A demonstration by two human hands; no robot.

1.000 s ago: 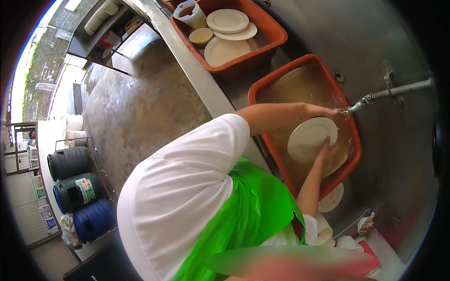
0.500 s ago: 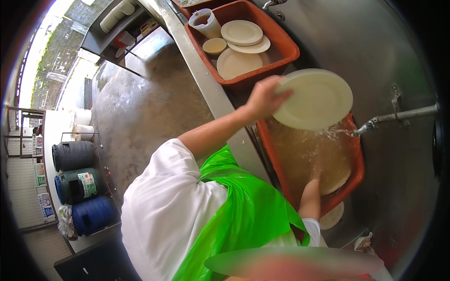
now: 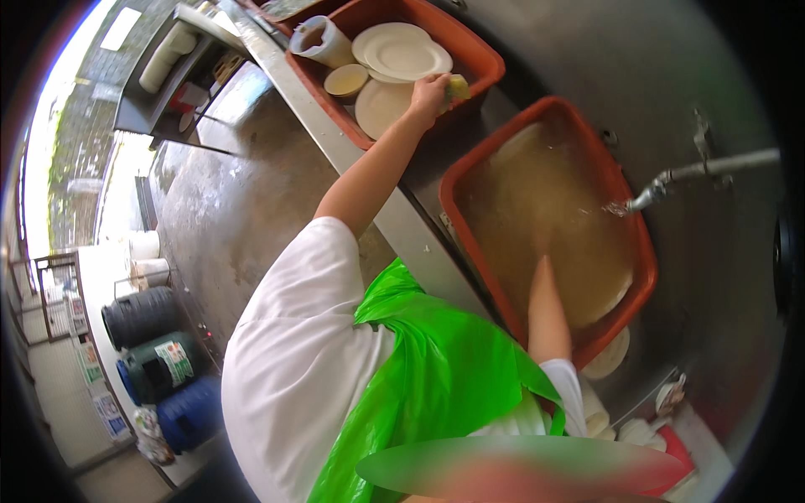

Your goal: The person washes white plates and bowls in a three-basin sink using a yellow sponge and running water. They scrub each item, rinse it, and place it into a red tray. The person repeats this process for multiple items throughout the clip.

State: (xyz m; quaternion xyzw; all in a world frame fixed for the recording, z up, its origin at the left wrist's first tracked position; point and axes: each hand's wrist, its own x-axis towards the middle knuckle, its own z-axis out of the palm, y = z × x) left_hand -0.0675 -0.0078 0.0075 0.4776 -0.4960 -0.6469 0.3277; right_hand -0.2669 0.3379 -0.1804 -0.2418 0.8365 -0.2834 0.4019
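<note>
My left hand (image 3: pixel 430 96) is over the upper orange tub (image 3: pixel 495 65), fingers closed on a small yellow-green sponge (image 3: pixel 458 86). Its fingertips meet the edge of the top white plate (image 3: pixel 408 55) on a stack in that tub; whether they still grip the plate is hard to make out. My right forearm (image 3: pixel 548 310) reaches into cloudy water (image 3: pixel 537 201) in the lower orange tub (image 3: pixel 450 180), hiding the right hand. A pale plate rim (image 3: pixel 622 295) shows under the surface at that tub's lower right.
A white jug (image 3: pixel 323 42), a small bowl (image 3: pixel 345 80) and a larger plate (image 3: pixel 381 107) share the upper tub. A tap (image 3: pixel 650 197) runs over the lower tub. Along the left runs the metal counter edge (image 3: pixel 411 235). Barrels (image 3: pixel 159 360) stand on the far left.
My left hand has carried a plate from above the lower tub up to the stack in the upper tub, where it now lies. The sponge has come into sight. My right hand stays underwater.
</note>
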